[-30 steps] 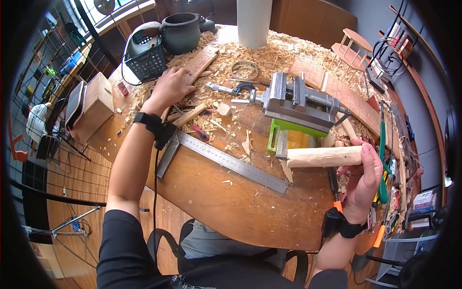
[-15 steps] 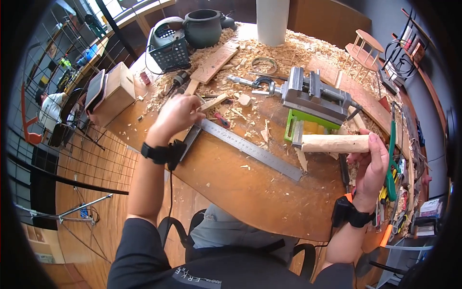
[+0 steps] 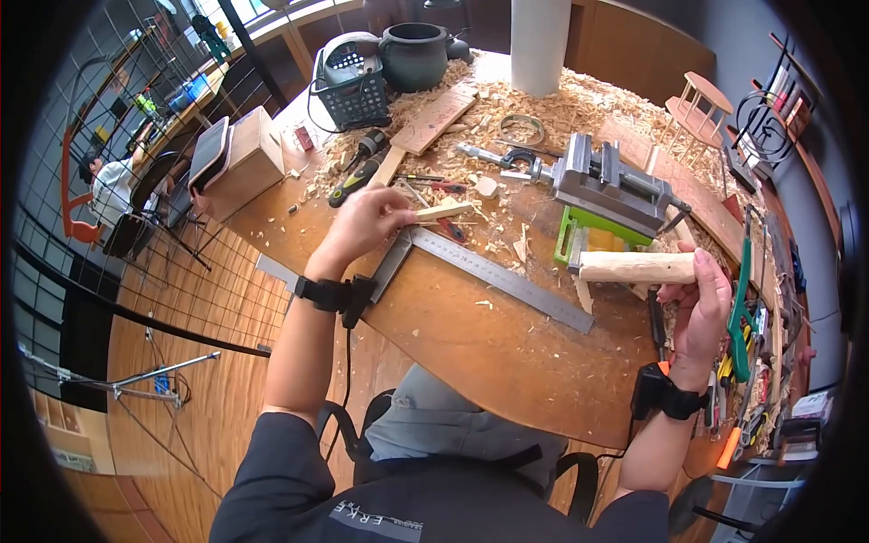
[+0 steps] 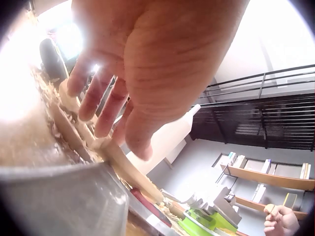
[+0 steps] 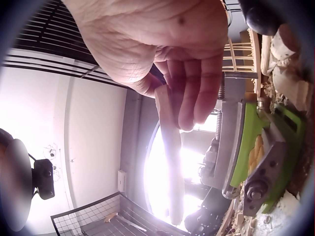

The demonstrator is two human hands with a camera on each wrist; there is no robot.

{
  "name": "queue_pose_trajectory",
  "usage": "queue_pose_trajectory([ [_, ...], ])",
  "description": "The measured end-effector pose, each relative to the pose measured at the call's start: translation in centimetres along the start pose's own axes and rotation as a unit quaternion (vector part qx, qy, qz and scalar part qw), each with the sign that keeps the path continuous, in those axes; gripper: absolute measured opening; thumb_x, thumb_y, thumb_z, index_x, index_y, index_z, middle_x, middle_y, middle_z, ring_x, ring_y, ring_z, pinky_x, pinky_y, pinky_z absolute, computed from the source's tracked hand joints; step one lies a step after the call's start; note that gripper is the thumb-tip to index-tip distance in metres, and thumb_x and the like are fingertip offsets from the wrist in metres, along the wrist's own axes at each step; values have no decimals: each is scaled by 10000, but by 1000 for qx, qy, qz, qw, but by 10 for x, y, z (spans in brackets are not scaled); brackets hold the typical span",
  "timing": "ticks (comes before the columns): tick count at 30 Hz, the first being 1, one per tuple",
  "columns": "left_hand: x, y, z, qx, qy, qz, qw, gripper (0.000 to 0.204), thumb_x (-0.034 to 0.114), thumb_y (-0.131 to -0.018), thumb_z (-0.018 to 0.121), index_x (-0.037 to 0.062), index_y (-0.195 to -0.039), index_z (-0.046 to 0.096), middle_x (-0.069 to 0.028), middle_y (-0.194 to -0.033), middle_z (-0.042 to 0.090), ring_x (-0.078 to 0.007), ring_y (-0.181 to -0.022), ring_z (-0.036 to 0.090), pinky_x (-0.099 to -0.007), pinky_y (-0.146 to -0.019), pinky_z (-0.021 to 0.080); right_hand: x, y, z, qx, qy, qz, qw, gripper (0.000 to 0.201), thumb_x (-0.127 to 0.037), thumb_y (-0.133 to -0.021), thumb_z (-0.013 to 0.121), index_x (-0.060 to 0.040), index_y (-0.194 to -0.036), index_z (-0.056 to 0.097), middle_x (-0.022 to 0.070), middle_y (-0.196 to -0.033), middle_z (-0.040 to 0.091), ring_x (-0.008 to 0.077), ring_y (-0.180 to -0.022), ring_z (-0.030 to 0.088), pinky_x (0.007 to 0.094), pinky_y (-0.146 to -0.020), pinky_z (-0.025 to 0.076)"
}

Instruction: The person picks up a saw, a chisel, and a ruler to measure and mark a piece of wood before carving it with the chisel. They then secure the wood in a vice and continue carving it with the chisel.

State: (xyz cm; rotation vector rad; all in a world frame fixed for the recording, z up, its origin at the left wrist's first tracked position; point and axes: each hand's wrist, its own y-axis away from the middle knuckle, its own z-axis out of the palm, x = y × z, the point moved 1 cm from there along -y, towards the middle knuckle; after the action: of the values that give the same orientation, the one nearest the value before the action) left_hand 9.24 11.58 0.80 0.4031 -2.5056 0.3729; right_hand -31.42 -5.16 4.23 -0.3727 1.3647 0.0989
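My right hand pinches one end of a pale, roughly whittled wooden stick, held level with its free end pointing left. The right wrist view shows the thumb and fingers at the end of that stick. Over the left part of the bench, my left hand hovers with its fingertips right at a short wood strip. In the left wrist view its fingers hang loosely apart above the wood. A steel try square with a ruled blade lies just in front of it, a red-handled tool beside the blade.
A grey metal vise stands right of centre above a green frame. A micrometer lies left of it. Behind are a basket, a dark pot and heaped shavings. A wooden box sits at left, tools along the right edge.
My left hand has come back from the plank toward the body, down to the short strip near the square. The right hand still holds the stick, and the head view has shifted slightly.
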Motion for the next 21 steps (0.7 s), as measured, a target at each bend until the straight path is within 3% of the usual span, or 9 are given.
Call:
queue_pose_trajectory([
  [3,-30,-7,-17,154,-65,-72,983,251,265,-804,748,55,-938,714,-137,-958,671,-303,-915,633,-404,-852,494,0,0,1,0,1,-1,1000,371,-262,-985,531,78,-1112,607,93,-747,660,113,-537,609,230,-532,526],
  [6,-57,-11,-33,215,-193,-93,953,334,268,-794,758,45,-1033,683,-154,-1013,659,-326,-966,622,-412,-890,483,-1,1,2,3,-2,-1,1000,370,-262,-984,532,77,-1111,608,94,-752,662,113,-538,609,228,-531,524],
  [7,-66,-12,-35,188,-205,-121,953,454,307,-791,762,35,-1134,640,-183,-1074,649,-343,-1034,608,-418,-927,469,0,0,2,3,-2,-1,1000,370,-262,-984,532,77,-1111,608,94,-752,662,113,-538,609,228,-531,524],
  [8,-73,-14,-36,188,-205,-121,953,454,307,-791,762,35,-1134,640,-183,-1074,649,-343,-1034,608,-418,-927,469,0,0,1,0,-2,-1,1000,369,-262,-984,532,77,-1109,609,95,-755,663,113,-538,610,228,-530,524],
  [10,-88,-17,-34,102,-189,-159,964,499,338,-799,753,18,-1160,624,-209,-1108,644,-350,-1080,599,-424,-944,463,0,0,1,-2,-2,-2,1000,369,-262,-984,533,76,-1107,610,95,-758,665,113,-538,610,228,-530,523],
  [14,-95,-22,-34,56,-178,-161,969,525,344,-820,734,0,-1193,596,-232,-1117,631,-364,-1084,592,-426,-946,461,-2,0,2,-2,0,-2,1000,367,-263,-984,533,75,-1103,612,95,-755,667,112,-538,612,227,-529,523],
  [15,-97,-20,-31,56,-178,-163,969,525,344,-820,734,0,-1193,596,-232,-1117,631,-364,-1084,592,-426,-946,461,-2,1,3,-2,0,-1,1000,367,-262,-984,533,75,-1102,612,95,-752,668,112,-537,612,227,-529,523],
  [17,-96,-16,-29,147,-187,-98,966,447,260,-855,706,-26,-1173,577,-234,-1096,619,-373,-1068,592,-430,-932,460,-1,0,2,-4,1,-2,1000,367,-263,-984,533,76,-1102,612,95,-752,669,112,-537,612,226,-530,524],
  [21,-92,-11,-39,211,-101,-112,966,339,145,-881,672,-47,-1132,551,-252,-1073,616,-385,-1025,608,-430,-891,468,-1,1,2,-7,2,-3,1000,368,-262,-985,534,78,-1104,610,97,-746,669,110,-538,613,223,-534,525],
])
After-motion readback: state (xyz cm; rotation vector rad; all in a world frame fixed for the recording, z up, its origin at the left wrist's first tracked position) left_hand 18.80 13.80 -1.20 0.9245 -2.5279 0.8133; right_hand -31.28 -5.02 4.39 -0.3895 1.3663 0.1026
